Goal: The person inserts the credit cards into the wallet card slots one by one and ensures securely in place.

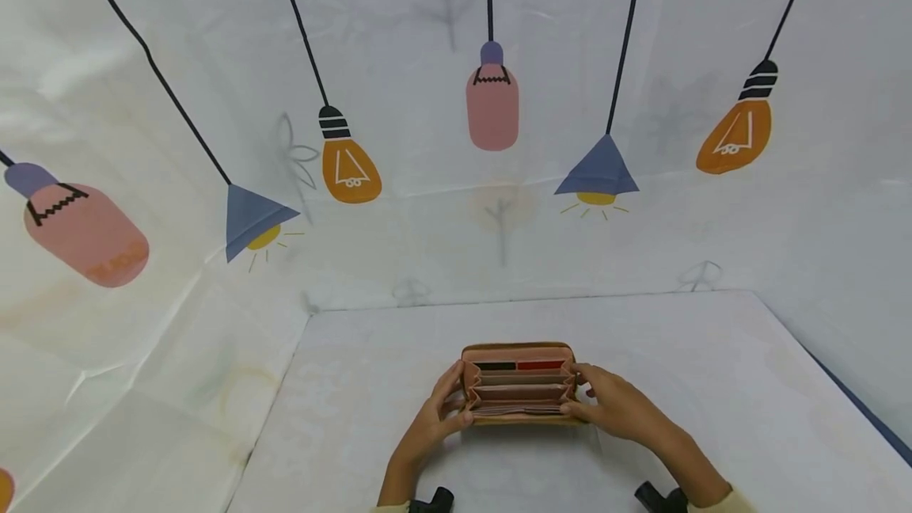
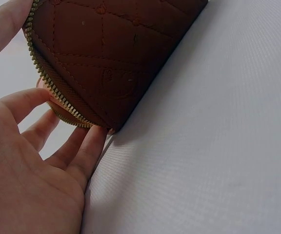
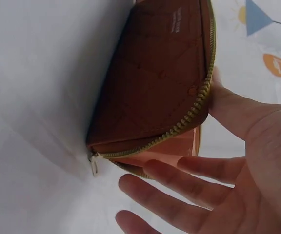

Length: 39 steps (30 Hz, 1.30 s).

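Observation:
A brown quilted zip-around wallet (image 1: 518, 393) stands unzipped on the white table, its pink pleated compartments spread toward the head camera. A black strip (image 1: 496, 366) and a red strip (image 1: 540, 366) show in its upper slots. My left hand (image 1: 430, 420) grips the left end, thumb at the near edge and fingers along the side. At the right end my right hand (image 1: 621, 406) holds the wallet, thumb on the near edge and index finger on the far one; its other fingers stand off in the right wrist view. There a gold zipper pull (image 3: 94, 166) hangs at the lower corner.
The white tabletop (image 1: 370, 355) reaches back to a white sheet wall (image 1: 427, 244) printed with hanging lamps. A dark wrist device (image 1: 433, 500) sits by the left sleeve, another (image 1: 663, 497) by the right.

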Tool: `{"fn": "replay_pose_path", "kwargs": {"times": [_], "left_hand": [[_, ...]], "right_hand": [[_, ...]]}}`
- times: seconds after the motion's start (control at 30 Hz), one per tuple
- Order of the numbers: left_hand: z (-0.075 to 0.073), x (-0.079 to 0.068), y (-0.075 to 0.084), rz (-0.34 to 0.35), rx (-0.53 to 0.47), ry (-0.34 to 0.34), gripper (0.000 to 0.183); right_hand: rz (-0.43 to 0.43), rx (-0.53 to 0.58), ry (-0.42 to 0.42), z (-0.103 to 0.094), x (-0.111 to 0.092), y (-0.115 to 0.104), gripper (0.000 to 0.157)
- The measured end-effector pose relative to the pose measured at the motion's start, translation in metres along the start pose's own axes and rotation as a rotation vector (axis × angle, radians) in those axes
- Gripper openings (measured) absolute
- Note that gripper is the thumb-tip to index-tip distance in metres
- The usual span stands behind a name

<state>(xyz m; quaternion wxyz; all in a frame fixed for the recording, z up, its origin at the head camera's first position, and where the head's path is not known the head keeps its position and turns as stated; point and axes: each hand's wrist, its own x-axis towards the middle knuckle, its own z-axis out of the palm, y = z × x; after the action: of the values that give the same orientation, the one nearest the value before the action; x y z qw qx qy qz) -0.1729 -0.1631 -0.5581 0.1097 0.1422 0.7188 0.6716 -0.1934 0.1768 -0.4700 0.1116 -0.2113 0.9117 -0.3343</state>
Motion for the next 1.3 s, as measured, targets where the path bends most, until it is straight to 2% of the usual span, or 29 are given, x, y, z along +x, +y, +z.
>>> {"fn": "replay_pose_path", "kwargs": {"times": [0.27,0.7,1.3], "left_hand": [[0.001,0.001,0.002,-0.003,0.006,-0.004,0.082],[0.001,-0.001,0.008,-0.022,0.008,0.008,0.082],[0.000,-0.001,0.004,0.003,0.014,0.006,0.082]], "right_hand": [[0.029,-0.042,-0.028,0.002,0.004,0.000,0.082],[0.149,-0.043,-0.011,0.002,0.009,-0.006,0.078],[0.127,-0.053,0.014,0.010,0.013,0.000,0.069]]}}
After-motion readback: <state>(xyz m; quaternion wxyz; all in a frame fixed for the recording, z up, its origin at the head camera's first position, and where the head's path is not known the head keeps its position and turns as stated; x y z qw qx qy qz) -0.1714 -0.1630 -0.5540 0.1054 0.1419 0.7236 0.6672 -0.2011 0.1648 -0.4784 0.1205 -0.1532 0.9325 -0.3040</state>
